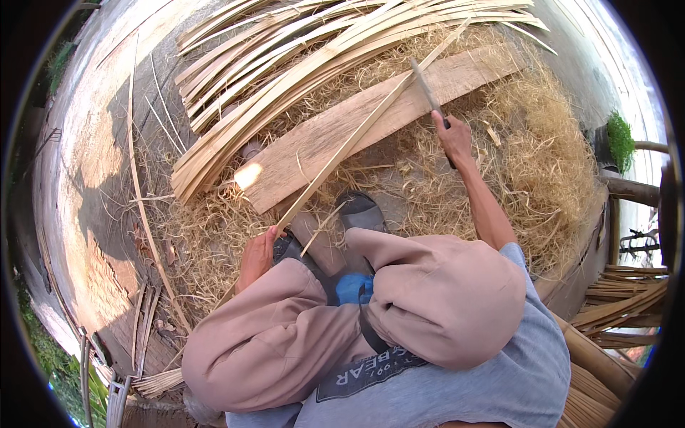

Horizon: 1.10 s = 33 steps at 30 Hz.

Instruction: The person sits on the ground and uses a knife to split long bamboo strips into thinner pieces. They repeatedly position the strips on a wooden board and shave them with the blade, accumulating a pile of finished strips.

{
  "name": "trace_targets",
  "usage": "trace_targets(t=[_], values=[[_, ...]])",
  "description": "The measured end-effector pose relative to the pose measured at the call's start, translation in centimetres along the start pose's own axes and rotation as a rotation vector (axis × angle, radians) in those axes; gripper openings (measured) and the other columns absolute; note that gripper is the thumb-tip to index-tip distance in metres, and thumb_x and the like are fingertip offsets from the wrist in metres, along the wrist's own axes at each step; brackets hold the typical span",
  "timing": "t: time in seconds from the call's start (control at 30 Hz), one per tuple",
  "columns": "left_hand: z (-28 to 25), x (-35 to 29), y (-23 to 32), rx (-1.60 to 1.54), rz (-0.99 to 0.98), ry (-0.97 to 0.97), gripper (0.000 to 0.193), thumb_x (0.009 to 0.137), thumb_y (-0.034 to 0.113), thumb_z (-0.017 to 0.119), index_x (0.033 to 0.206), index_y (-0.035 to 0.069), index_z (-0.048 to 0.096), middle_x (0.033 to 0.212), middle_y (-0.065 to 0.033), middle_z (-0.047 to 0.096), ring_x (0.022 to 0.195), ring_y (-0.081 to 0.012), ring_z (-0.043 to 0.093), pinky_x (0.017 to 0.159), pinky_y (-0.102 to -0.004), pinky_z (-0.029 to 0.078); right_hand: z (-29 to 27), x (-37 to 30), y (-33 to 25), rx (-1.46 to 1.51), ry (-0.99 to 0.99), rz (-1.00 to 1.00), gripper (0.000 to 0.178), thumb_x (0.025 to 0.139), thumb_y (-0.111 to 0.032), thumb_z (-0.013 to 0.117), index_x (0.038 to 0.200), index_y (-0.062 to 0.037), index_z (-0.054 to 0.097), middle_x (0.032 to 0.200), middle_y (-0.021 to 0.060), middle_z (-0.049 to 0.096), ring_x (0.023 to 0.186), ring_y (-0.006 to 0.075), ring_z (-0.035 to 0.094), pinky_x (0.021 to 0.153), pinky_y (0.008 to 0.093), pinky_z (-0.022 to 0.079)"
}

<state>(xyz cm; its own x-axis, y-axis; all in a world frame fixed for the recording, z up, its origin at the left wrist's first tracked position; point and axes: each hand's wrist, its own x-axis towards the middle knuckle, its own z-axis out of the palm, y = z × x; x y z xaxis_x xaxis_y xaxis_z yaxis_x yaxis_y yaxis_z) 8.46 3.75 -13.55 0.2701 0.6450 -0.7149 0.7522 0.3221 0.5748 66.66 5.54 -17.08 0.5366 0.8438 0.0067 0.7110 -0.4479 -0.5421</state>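
Note:
My left hand (257,257), beside my left knee, is closed round the near end of a long pale bamboo strip (349,141). The strip slants away to the upper right, across a wide wooden board (300,158). In my right hand (455,138) is a knife (426,90), gripped by its dark handle. Its blade points away from me above the board, with the tip close to the right side of the strip. Whether blade and strip touch I cannot tell.
A fanned pile of split bamboo strips (264,93) lies beyond the board. Curly shavings (531,157) are heaped at the right. My sandalled feet (362,212) are near the board. One long thin strip (135,171) lies at the left. More strips (624,303) are stacked at far right.

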Motion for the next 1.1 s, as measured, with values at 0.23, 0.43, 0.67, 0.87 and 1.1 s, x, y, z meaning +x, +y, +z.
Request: trace_targets(t=[0.23, 0.43, 0.67, 0.87, 1.1], values=[[-1.2, 1.4, -1.3, -0.12, -0.199, -0.279, 0.044, 0.103, 0.048, 0.059, 0.101, 0.008, 0.076, 0.059, -0.0079, 0.06, 0.052, -0.0191, 0.055, 0.053, -0.0358, 0.044, -1.0, 0.3, -3.0, -0.113, -0.103, -0.114, 0.068, 0.098, -0.062, 0.059, 0.073, 0.002, 0.062, 0.063, 0.0219, 0.061, 0.063, 0.0389, 0.065, 0.062, 0.0493, 0.048], [-1.6, -0.3, -2.6, -0.164, -0.171, -0.22, 0.045, 0.103, 0.049, 0.059, 0.096, 0.007, 0.076, 0.057, -0.0066, 0.059, 0.05, -0.0177, 0.054, 0.051, -0.035, 0.043, 1.4, 0.2, -3.2, -0.006, -0.027, 0.038, 0.071, 0.098, -0.062, 0.059, 0.069, 0.0035, 0.059, 0.06, 0.0202, 0.058, 0.056, 0.0346, 0.055, 0.061, 0.0469, 0.046], [4.3, 2.1, 4.1, 0.149, 0.221, 0.341, 0.053, 0.102, 0.047, 0.06, 0.074, 0.003, 0.067, 0.058, -0.0128, 0.058, 0.055, -0.0263, 0.058, 0.057, -0.0394, 0.045, 4.9, -15.5, -13.6, 0.083, -0.405, -0.752, 0.056, 0.098, -0.052, 0.066, 0.077, 0.0003, 0.062, 0.061, 0.0161, 0.062, 0.056, 0.0333, 0.063, 0.055, 0.0432, 0.049], [5.2, 3.1, 6.5, 0.14, 0.305, 0.386, 0.053, 0.103, 0.045, 0.059, 0.074, 0.002, 0.067, 0.059, -0.0164, 0.059, 0.058, -0.0337, 0.059, 0.06, -0.0441, 0.045, 4.5, -13.7, -11.0, 0.077, -0.433, -0.306, 0.055, 0.094, -0.054, 0.07, 0.08, -0.0014, 0.064, 0.077, 0.0198, 0.067, 0.065, 0.0383, 0.066, 0.061, 0.0485, 0.053], [4.7, 0.4, 4.8, 0.13, 0.203, 0.394, 0.052, 0.103, 0.045, 0.06, 0.073, 0.003, 0.068, 0.053, -0.011, 0.053, 0.051, -0.0249, 0.053, 0.054, -0.0401, 0.04, 1.6, -3.2, -4.9, 0.071, -0.161, -0.041, 0.063, 0.097, -0.06, 0.063, 0.073, -0.0013, 0.064, 0.056, 0.0127, 0.059, 0.051, 0.0267, 0.058, 0.05, 0.0429, 0.044]])
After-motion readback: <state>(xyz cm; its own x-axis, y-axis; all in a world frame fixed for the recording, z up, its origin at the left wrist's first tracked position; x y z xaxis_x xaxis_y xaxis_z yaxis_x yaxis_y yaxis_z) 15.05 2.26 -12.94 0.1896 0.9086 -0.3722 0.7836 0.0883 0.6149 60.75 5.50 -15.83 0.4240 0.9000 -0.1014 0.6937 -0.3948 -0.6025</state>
